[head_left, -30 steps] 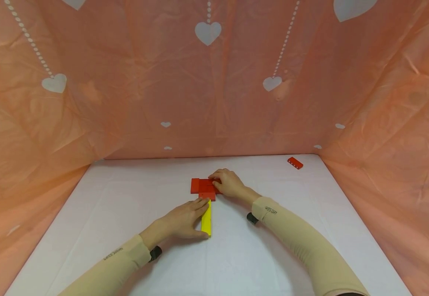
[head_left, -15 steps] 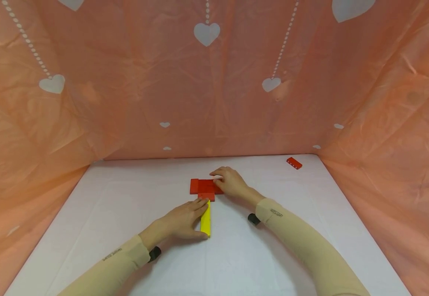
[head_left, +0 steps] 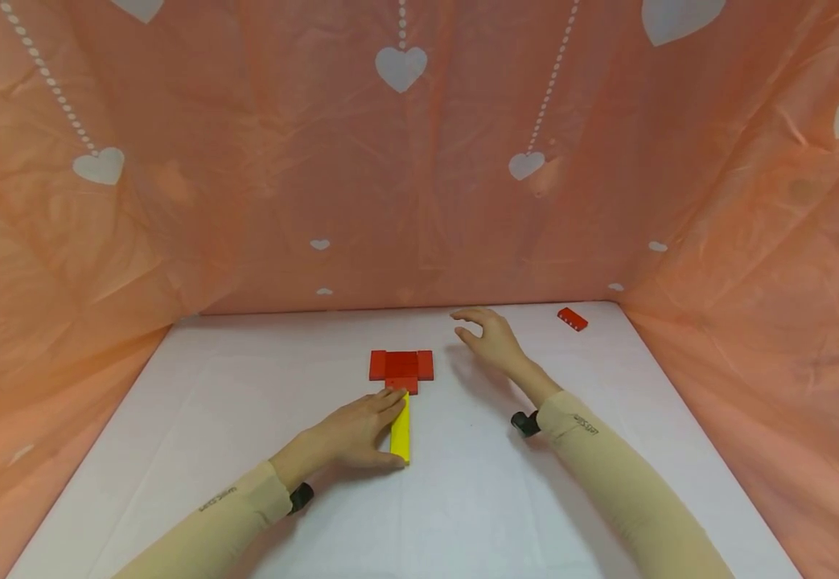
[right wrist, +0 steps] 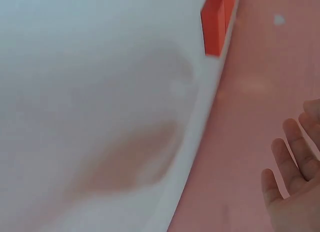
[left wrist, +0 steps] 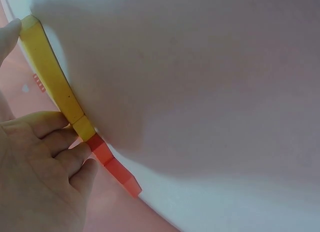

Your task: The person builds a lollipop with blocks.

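In the head view my left hand [head_left: 357, 430] holds a long yellow block [head_left: 400, 430], its thumb at the near end and fingertips at the far end. The left wrist view shows the thumb against the yellow block's end [left wrist: 47, 61] and the other fingers along its side. Several flat red blocks [head_left: 401, 364] lie joined in a T-like shape just beyond the yellow one. My right hand [head_left: 495, 342] hovers to the right of them, fingers loosely bent and apart, holding nothing. In the right wrist view, a red block's end [right wrist: 214, 29] shows away from the fingers.
A loose red block [head_left: 573, 319] with a row of white dots lies at the table's back right. The white table [head_left: 245, 378] ends at a pink-orange curtain [head_left: 419, 201] with white hearts, which also hangs on both sides.
My right hand has come off the red blocks and moved right and back, uncovering the right-hand red block. The left hand stays at the yellow block.
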Demonstrator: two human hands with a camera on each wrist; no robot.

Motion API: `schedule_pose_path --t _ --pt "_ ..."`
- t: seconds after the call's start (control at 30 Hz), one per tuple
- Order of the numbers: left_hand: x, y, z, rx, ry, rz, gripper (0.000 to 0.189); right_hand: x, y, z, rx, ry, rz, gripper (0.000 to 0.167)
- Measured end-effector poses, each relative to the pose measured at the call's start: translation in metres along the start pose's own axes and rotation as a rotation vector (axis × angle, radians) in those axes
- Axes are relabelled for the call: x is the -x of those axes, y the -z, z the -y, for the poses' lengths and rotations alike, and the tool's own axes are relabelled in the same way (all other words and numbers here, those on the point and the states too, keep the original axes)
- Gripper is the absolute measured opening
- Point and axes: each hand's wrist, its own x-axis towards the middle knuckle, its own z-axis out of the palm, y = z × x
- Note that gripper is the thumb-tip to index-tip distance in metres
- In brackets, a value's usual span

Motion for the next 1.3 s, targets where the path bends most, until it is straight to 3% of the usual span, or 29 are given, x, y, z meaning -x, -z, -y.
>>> schedule_pose_path --t 0.33,0.73,1.3 --pt "0.001 -0.001 -0.001 0.001 0.005 0.000 0.097 0.016 0.048 -0.038 -0.029 -0.154 -0.107 0.035" --pt "0.001 -0.001 0.000 0.002 -0.005 -0.005 0.096 0.029 0.092 -0.089 0.061 -0.294 -0.166 0.036" --pt "0.001 0.001 0.001 0.004 -0.008 0.006 0.098 0.040 0.126 -0.134 0.179 -0.543 -0.004 0.046"
